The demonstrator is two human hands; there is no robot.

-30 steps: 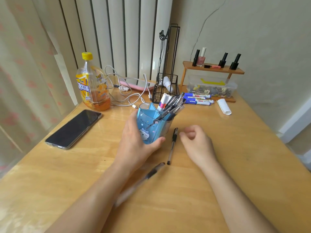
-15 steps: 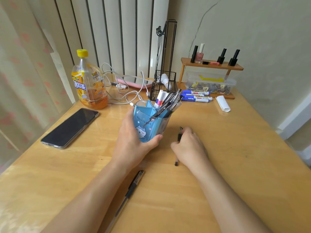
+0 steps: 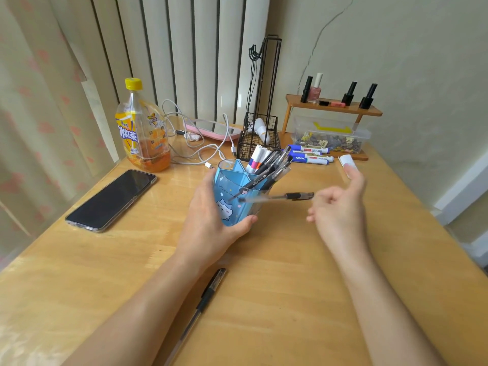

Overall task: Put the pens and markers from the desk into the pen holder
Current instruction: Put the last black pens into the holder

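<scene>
My left hand [image 3: 211, 220] grips the blue pen holder [image 3: 229, 188], which stands on the desk and holds several pens and markers leaning to the right. My right hand [image 3: 338, 210] is raised to the right of the holder and pinches the capped end of a clear black pen [image 3: 274, 198]. That pen lies level in the air, its tip pointing left in front of the holder's wall. Another black pen [image 3: 203, 302] lies on the desk beside my left forearm. Several blue markers [image 3: 309, 154] lie behind the holder.
A phone [image 3: 111, 199] lies at the left, with an orange drink bottle [image 3: 142, 128] and white cables [image 3: 195, 143] behind it. A black wire rack [image 3: 260, 138], a wooden shelf [image 3: 332, 108] with nail polish, a clear clip box [image 3: 330, 137] and a white roll [image 3: 347, 161] stand at the back.
My right hand has lifted the pen off the desk and turned it level beside the holder. My left hand stays on the holder.
</scene>
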